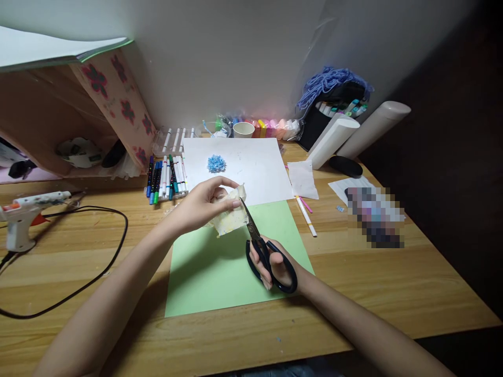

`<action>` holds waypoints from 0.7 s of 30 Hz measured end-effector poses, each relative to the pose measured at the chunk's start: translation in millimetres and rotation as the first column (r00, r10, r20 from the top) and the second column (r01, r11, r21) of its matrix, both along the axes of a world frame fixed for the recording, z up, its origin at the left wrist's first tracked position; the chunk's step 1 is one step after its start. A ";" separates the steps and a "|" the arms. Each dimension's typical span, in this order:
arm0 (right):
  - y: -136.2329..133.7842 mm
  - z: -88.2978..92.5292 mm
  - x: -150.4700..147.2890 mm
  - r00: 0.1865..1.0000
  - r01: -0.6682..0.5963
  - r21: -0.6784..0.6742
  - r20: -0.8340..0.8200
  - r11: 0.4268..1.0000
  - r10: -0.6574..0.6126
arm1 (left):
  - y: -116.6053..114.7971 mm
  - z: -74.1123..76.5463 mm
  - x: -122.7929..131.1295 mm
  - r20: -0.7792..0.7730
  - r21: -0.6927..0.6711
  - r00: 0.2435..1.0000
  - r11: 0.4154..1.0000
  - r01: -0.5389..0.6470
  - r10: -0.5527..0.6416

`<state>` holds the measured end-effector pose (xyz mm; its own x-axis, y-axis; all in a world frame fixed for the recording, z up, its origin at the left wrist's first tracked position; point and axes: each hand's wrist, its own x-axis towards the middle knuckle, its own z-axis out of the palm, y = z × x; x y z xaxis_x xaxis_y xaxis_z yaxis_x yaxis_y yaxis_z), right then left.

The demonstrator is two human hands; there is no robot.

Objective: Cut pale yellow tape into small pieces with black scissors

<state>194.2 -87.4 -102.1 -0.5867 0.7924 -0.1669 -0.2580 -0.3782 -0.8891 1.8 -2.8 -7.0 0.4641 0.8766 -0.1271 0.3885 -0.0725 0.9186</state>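
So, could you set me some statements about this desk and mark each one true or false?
1. The right hand holds the scissors. True.
2. The left hand holds a marker. False: the left hand holds a pale piece.
3. The blue clump lies on the white paper. True.
4. The glue gun is right of the green paper. False: the glue gun is to its left.
5. The cup stands beyond the white paper's far edge. True.
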 end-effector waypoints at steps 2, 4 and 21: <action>-0.4 -5.6 1.7 0.999 -0.039 0.032 -0.013 0.999 0.039 | -0.6 0.1 0.2 0.004 -0.006 1.000 1.000 0.011 -0.011; -0.2 -10.0 3.0 0.996 -0.080 0.055 -0.034 0.995 0.082 | -0.8 -0.5 0.6 0.014 -0.019 0.999 0.999 0.037 -0.037; 1.0 -10.8 5.2 0.996 -0.089 0.135 0.043 0.987 0.084 | -3.6 -2.5 1.4 -0.001 -0.101 0.985 0.980 0.169 -0.170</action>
<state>199.4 -86.3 -112.9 -0.6494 0.7558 -0.0837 -0.1953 -0.2721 -0.9422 3.2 -6.4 -9.5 0.6035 0.7677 -0.2154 0.3870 -0.0458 0.9209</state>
